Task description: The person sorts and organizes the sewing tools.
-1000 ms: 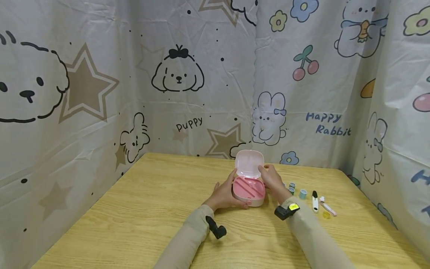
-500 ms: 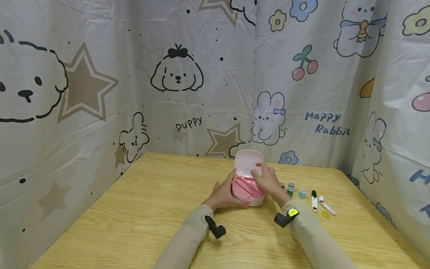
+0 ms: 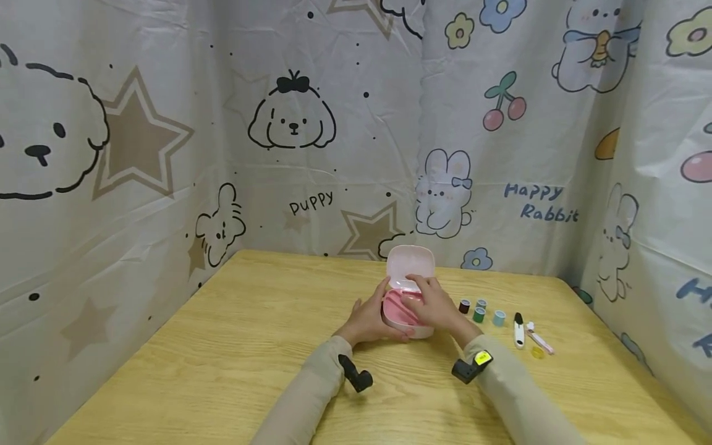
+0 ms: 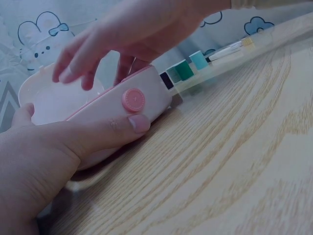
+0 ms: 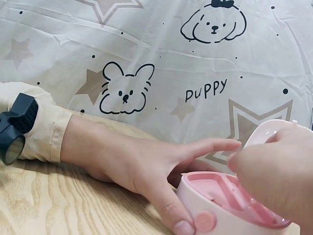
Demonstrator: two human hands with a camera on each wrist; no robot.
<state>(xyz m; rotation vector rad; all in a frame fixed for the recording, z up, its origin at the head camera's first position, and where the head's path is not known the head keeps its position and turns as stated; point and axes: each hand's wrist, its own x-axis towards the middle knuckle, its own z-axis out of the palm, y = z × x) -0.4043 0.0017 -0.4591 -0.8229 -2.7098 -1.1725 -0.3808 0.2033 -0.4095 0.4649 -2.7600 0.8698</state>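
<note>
A small white-and-pink box (image 3: 418, 332) stands on the table with its hinged lid (image 3: 410, 261) raised at the back. Inside lies a pink divided tray (image 5: 210, 188). My left hand (image 3: 368, 321) grips the box by its left side, thumb along the front beside the round pink button (image 4: 133, 100). Over the tray's right part hovers my right hand (image 3: 436, 306), its fingers spread and slightly bent, nothing seen between them. Whether those fingertips touch the tray cannot be told. The right hand hides part of the tray and the lid's lower edge.
Right of the box stand several thread spools, among them a dark one (image 3: 464, 306), a green one (image 3: 479, 315) and a light blue one (image 3: 499, 318). Farther right lie a white tool with a black tip (image 3: 519, 330), a pink-and-white stick (image 3: 541, 341) and a yellow disc (image 3: 537, 352).
My right hand has left the lid's right edge and moved left and down over the tray, uncovering the dark spool. The left hand keeps its grip on the box.
</note>
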